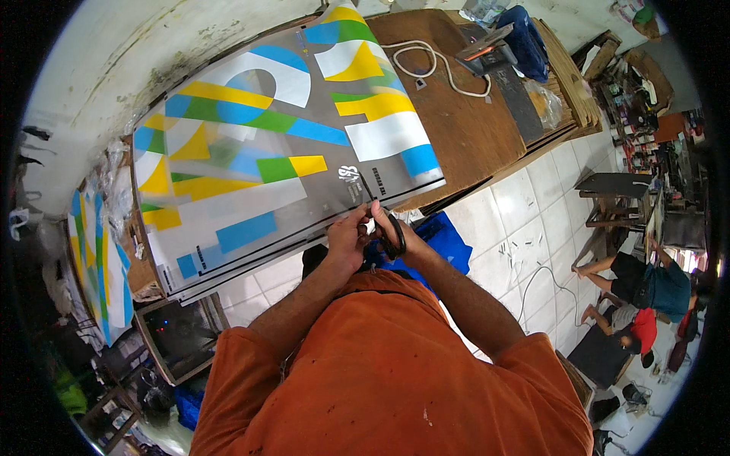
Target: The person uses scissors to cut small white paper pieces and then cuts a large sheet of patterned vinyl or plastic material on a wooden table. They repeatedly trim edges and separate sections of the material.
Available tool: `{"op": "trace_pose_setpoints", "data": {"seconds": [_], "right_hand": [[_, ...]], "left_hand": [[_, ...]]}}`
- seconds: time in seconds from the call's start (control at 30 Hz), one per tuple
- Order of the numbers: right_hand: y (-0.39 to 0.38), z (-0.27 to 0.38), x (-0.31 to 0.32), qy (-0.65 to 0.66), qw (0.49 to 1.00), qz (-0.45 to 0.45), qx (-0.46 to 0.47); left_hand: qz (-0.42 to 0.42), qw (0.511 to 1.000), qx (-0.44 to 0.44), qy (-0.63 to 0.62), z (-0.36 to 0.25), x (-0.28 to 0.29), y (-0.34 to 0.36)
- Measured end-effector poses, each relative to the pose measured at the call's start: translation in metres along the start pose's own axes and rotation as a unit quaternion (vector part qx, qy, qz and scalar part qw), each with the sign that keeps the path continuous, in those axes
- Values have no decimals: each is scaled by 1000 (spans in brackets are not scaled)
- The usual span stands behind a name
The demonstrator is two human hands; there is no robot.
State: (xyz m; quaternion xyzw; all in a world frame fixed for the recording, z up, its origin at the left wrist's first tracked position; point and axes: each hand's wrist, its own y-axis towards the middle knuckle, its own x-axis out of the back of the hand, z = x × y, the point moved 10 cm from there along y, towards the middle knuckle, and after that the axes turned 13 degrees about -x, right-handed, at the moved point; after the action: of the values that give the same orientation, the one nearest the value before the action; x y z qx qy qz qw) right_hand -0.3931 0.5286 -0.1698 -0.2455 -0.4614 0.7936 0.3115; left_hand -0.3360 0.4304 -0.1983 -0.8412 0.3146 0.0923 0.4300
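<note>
A large translucent plastic sheet [274, 209], printed with blue, green, yellow and white shapes, lies over a wooden table in front of me. More printed sheet seems to lie beneath it. My right hand [407, 242] is closed round the black handles of a pair of scissors [392, 228], whose blades point at the sheet near its front edge. Right beside it, my left hand [348, 237] pinches that front edge, the fingertips of both hands nearly meeting. How far the blades go into the plastic is hard to make out.
A brown wooden board [464, 133] with a white cable [433, 57] and a blue bag [526, 42] extends to the right. Another printed sheet [103, 266] hangs at the left, near a dark-fronted box [179, 338]. Blue material [449, 243] lies below the table. Two people [646, 289] sit far right.
</note>
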Motion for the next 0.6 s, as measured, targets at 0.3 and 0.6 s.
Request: {"op": "trace_pose_setpoints", "data": {"seconds": [0.3, 0.6], "right_hand": [[6, 14, -11, 17, 999, 26, -9], [12, 33, -10, 6, 1000, 9, -19]], "left_hand": [[10, 1000, 13, -10, -1, -2, 1], [3, 999, 23, -42, -2, -1, 4]]}}
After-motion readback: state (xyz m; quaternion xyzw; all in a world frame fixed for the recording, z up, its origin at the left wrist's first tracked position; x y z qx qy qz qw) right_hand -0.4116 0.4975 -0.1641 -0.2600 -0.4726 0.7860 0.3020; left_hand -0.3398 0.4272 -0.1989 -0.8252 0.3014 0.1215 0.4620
